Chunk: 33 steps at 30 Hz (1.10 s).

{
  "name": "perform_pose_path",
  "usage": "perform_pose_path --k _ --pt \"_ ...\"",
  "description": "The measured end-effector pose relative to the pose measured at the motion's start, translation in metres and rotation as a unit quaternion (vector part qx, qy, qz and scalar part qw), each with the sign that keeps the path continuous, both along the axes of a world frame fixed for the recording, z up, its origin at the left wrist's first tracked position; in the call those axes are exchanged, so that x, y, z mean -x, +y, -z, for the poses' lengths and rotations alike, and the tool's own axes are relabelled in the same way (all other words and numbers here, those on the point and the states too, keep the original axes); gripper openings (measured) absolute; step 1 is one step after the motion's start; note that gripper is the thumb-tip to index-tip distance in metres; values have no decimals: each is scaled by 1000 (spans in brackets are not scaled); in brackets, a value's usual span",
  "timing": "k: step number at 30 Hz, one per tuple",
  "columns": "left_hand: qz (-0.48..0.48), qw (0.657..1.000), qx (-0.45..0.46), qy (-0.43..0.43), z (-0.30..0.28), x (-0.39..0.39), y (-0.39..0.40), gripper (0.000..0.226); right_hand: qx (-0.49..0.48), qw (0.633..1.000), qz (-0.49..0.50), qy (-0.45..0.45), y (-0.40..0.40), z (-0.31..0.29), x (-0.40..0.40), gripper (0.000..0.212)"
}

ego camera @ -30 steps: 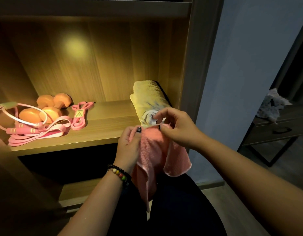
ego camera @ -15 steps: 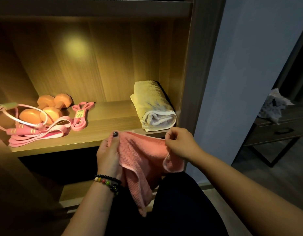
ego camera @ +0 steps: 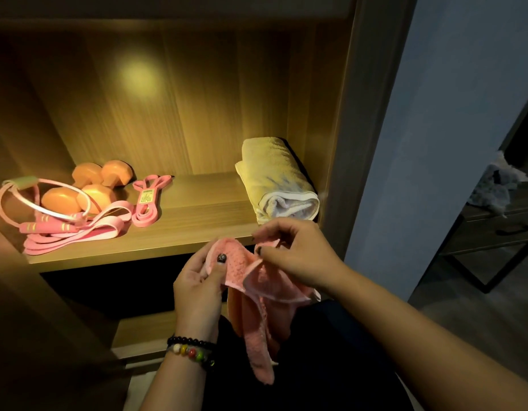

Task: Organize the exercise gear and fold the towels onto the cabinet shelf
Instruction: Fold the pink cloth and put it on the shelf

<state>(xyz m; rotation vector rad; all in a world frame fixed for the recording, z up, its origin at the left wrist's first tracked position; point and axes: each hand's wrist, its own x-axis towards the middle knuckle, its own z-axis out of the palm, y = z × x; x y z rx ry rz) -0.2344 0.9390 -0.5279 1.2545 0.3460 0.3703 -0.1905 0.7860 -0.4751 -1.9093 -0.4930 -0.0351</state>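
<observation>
Below the lit wooden cabinet shelf [ego camera: 179, 232], at its front edge & over the person's dark-clothed lap, hangs the thing being worked on: a small pink waffle-weave towel [ego camera: 256, 301], not on the shelf yet. Top edge is bunched between both hands; the rest droops in loose folds to a narrow tail.

On the shelf, right end, against the side wall: a pale yellow terry towel, folded & rolled [ego camera: 279, 179], white inner layer showing at the front. Left end: two orange dumbbells [ego camera: 90, 191] w/ a pink skipping rope & flat pink bands [ego camera: 76, 229] piled in front, and a smaller pink looped band w/ a label [ego camera: 147, 203] just beside them.

Handling, as I judge it: the pink towel looks light, soft, totally limp, so no shape of its own, and it'll sag wherever it isn't held. Textured weave, prob. not slippery. Nothing fragile. Best taken by the hemmed corners & pulled taut so the edges line up before folding; a grip mid-cloth just makes a bundle.

Left hand [ego camera: 197, 289], beaded bracelets at the wrist, has palm turned up toward the face, thumb pressing the towel's upper left edge against its fingers. Right hand [ego camera: 298, 256] is palm down, wrist cocked, thumb & forefinger pinching the hem near the top right, other fingers curled loosely above. Hands are near each other, not touching.
</observation>
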Motion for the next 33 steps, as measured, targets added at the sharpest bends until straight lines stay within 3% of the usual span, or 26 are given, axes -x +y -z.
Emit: perform_pose_path --k 4,7,10,15,19,22,30,33 --pt "-16 996 -78 -36 1 -1 6 36 143 987 -26 -65 3 4 -5 40" --pt "10 978 -197 -69 0 -5 9 35 174 979 -61 -86 0 5 -5 31" --pt "42 972 -220 -73 -1 -6 12 37 145 982 -60 -103 -3 4 -3 9" --pt "104 981 -134 -92 -7 6 8 26 34 996 -2 -81 -2 2 -5 9" --pt "142 978 -114 -106 -10 10 6 28 11 998 -9 -54 -2 -2 -4 10" --pt "157 971 -132 -125 -11 12 6 16 -11 998 -21 -55 -1 -4 -3 9" --pt "108 943 -286 -128 -13 1 3 22 -52 997 -15 -58 -2 -1 -5 6" --pt "104 952 -262 -118 -30 -16 7 28 -2 998 -2 -68 -8 3 -12 5"
